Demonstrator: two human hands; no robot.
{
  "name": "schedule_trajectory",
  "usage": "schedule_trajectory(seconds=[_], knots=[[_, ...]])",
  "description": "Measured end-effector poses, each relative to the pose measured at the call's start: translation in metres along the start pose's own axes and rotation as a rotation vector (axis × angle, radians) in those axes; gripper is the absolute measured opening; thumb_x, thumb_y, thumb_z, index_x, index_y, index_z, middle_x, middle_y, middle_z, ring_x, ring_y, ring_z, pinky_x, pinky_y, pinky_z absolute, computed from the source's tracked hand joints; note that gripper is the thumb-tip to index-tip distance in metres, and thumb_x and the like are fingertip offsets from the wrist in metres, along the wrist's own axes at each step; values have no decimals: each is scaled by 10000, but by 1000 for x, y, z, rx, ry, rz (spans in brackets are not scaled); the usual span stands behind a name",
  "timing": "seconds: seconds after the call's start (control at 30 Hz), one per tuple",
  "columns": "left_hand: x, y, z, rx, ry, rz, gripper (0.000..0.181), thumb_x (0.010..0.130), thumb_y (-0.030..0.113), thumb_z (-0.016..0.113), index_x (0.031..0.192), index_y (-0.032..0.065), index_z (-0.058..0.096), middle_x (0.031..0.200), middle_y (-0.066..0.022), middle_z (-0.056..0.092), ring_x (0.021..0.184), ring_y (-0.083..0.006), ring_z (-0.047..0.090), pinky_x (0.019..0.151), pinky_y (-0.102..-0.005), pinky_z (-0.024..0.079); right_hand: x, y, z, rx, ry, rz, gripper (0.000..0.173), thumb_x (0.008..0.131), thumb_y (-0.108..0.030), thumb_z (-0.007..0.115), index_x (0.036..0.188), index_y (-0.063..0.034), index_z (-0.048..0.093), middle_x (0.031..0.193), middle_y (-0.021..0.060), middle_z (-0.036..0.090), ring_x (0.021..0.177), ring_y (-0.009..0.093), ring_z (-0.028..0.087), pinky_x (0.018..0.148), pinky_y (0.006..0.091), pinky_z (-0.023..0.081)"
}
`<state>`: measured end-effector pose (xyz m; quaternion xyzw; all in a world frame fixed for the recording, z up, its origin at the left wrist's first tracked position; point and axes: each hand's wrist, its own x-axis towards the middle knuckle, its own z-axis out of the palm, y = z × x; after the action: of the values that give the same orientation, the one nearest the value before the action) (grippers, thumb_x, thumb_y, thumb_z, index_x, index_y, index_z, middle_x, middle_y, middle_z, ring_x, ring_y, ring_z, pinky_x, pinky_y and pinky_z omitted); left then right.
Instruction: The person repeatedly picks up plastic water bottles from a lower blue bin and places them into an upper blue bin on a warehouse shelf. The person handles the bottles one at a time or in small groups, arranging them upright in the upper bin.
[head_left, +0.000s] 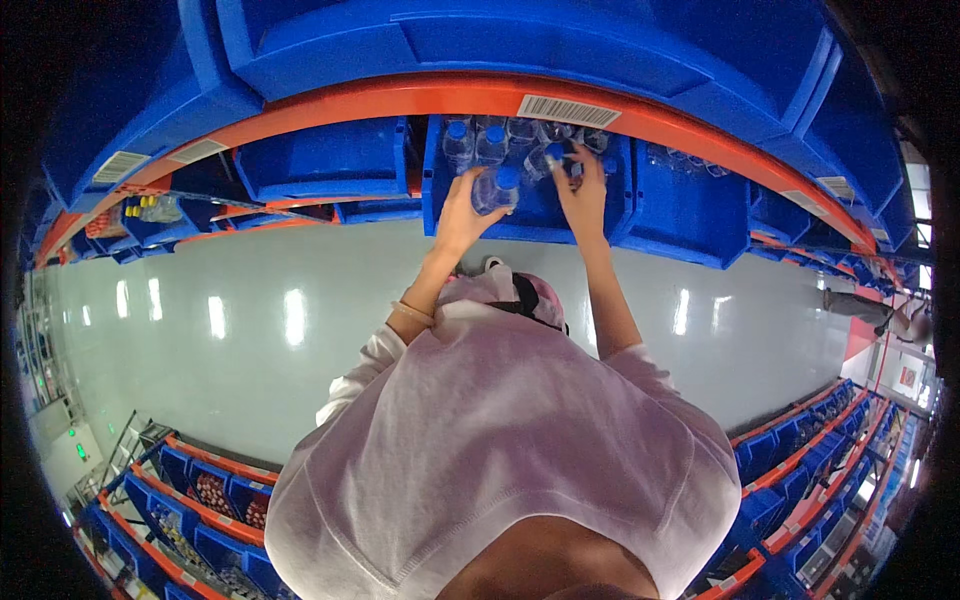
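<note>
My left hand (459, 214) is closed around a clear plastic bottle (493, 193) with a blue cap, over the front part of a blue plastic bin (540, 225). To its right, my right hand (584, 191) grips a second blue-capped bottle (537, 163) near its cap, and that bottle leans to the left. Several more clear bottles (491, 142) stand at the back of the same bin, partly hidden under the orange shelf beam. Slight blur covers the fingers of the right hand.
An orange beam (450, 94) with barcode labels crosses just above the bin. Blue bins (322, 161) flank it, the right one (686, 202) holding clear items. Behind me are more racks (202, 517) of bins. A person (874, 311) is at the far right on the grey floor (247, 375).
</note>
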<state>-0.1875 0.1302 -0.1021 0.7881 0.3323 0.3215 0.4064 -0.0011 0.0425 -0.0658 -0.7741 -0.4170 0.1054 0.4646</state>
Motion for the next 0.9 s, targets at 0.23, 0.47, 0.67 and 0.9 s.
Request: schedule_trajectory(seconds=[0.23,0.47,0.67,0.9], knots=[[1,79,-10,-160,-204,171,700,636,138,789,1274,97,503,1131,-157,521,1056,-353,543,900,-393,469,-77,-65,-39,75,-43,-104,597,786,-146,720,1309,-26,459,1259,160,508,1081,281,551,894,365,477],[-4,152,-25,-314,-384,306,793,647,238,804,1363,199,466,1043,-96,491,920,-286,570,798,-364,498,-116,-109,-92,-9,280,101,603,691,-83,766,1240,-28,522,1210,110,524,1020,225,575,768,330,532],[2,212,-40,-272,-453,465,810,645,359,803,1369,227,464,987,-42,486,794,-228,598,666,-351,524,-131,-141,-135,43,517,9,581,608,-96,788,1151,-58,586,1150,79,540,975,193,577,702,287,526],[21,279,-77,-331,-349,761,855,610,315,830,1367,146,473,947,-59,488,787,-199,603,621,-293,527,-117,-198,-173,37,679,-294,768,562,-344,881,1125,59,549,1079,118,536,961,227,578,735,287,497]])
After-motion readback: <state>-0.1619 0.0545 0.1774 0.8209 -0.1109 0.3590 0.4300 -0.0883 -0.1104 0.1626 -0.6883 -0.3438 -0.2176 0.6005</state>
